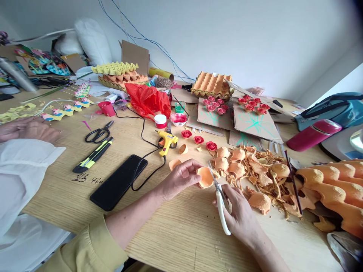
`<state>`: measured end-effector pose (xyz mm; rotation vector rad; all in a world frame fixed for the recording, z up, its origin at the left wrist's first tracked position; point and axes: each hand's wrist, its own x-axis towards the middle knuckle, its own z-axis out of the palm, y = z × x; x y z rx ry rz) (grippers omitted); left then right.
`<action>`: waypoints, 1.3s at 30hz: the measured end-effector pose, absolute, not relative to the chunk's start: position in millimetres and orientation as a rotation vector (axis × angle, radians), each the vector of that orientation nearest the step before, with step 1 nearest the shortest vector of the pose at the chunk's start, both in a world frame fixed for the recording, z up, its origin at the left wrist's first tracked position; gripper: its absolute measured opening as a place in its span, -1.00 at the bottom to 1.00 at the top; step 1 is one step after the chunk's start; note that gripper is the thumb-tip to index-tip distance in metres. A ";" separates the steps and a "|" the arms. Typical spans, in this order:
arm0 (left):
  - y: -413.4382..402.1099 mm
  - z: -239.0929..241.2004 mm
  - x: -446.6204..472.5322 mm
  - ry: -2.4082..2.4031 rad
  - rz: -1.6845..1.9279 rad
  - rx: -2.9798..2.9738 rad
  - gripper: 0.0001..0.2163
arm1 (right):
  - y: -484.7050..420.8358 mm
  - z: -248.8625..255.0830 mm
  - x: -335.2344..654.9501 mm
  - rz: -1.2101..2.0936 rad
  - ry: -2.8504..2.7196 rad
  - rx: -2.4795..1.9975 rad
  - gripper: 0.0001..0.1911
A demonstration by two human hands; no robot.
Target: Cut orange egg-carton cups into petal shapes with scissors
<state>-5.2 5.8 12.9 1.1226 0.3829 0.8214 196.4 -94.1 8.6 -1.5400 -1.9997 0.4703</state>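
Between the thumb and fingers of my left hand (183,179) is an orange egg-carton cup (206,177), its hollow side toward me. My right hand (239,211) grips white-handled scissors (222,213), whose blades reach the cup's right edge. Whether the blades are cutting into it I cannot tell. Just behind my left hand lie two small cut carton pieces, one a cup (183,149). To the right are several uncut orange cups (236,170) beside a heap of carton scraps (265,170). Three red paper roses (199,139) stand in a row beyond.
A black phone (119,182), a yellow glue gun (166,142), a utility knife (93,155) and black scissors (99,132) lie to the left. Orange egg trays (334,185) stand at right, near a pink bottle (314,135). Another person's hands (31,129) are at the left edge.
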 end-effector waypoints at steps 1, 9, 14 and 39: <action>5.9 12.8 -5.2 0.382 0.816 1.133 -0.67 | -93.7 8.8 196.6 0.458 -2.013 -1.532 -0.76; 7.4 11.0 -6.6 0.387 0.751 1.114 -0.66 | -94.0 10.4 197.5 0.401 -2.028 -1.525 -0.75; 8.6 9.5 -6.6 0.366 0.766 1.115 -0.68 | -94.8 12.4 198.7 0.391 -2.028 -1.525 -0.69; 4.1 17.4 -7.4 0.437 0.749 1.183 -0.67 | -95.7 10.0 201.6 0.350 -2.055 -1.507 -0.79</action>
